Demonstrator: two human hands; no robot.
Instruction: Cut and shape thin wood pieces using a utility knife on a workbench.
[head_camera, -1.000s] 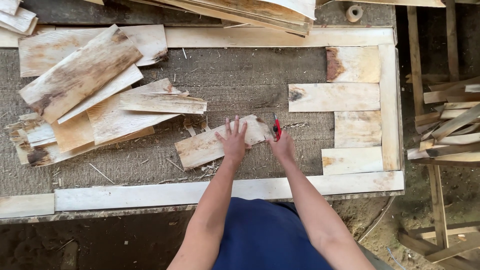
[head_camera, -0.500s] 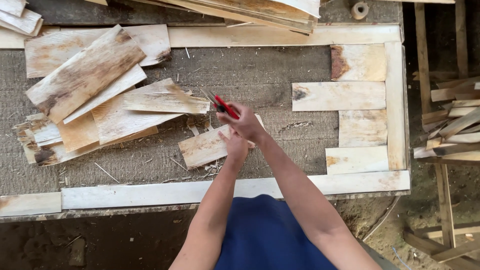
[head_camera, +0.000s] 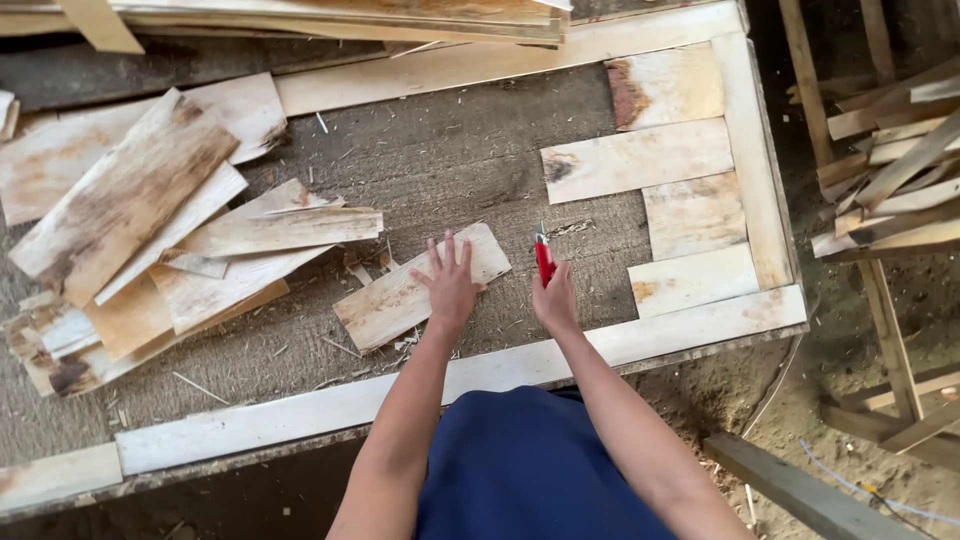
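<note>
The right hand (head_camera: 556, 296), half a second ago raised over the sheet (head_camera: 420, 285) with the red knife (head_camera: 544, 262), is now back down right of it, gripping the knife blade-up; the left hand (head_camera: 450, 280) lies flat, fingers spread, pinning the sheet on the bench (head_camera: 440, 160), so cutting seems paused

Surface: a rough grey worktable (head_camera: 440, 160) with a pale wooden frame (head_camera: 620, 345) along its edges.
Left part: a loose pile of thin wood sheets (head_camera: 150, 250).
Middle: one single veneer piece (head_camera: 395, 295), lying slanted.
Right part: four flat wood pieces (head_camera: 680, 190), placed in a column beside the frame.
Scattered: small splinters (head_camera: 300, 345).
</note>
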